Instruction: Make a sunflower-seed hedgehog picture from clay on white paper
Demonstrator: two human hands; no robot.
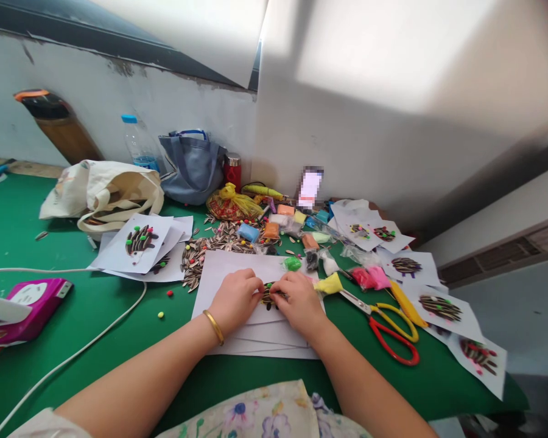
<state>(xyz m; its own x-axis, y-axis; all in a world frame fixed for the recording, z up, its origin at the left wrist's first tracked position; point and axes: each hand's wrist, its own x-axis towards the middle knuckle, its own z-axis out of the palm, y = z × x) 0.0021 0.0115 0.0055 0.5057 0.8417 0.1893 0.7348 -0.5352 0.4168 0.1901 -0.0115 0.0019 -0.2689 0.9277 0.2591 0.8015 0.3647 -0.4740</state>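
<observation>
On a stack of white paper sheets (256, 348), my left hand (238, 299) and my right hand (299, 304) meet over a small sunflower-seed figure (269, 295) with green dots. Both hands have their fingers bent and pinched at the figure's sides; whatever lies between the fingertips is hidden. Just above the right hand sits a lump of green clay (292, 263) on the top sheet. Beside that hand lies yellow clay (329, 284), next to the scissors (379, 322) with red and yellow handles. Loose sunflower seeds (194, 264) spread left of the paper.
Packets of coloured clay (271, 230) lie behind the paper. Finished seed pictures (441, 307) line the right edge, with more pictures (139, 243) at left. A white cable (95, 333) crosses the green table near a purple power strip (27, 310). Bags (192, 170) stand at the back.
</observation>
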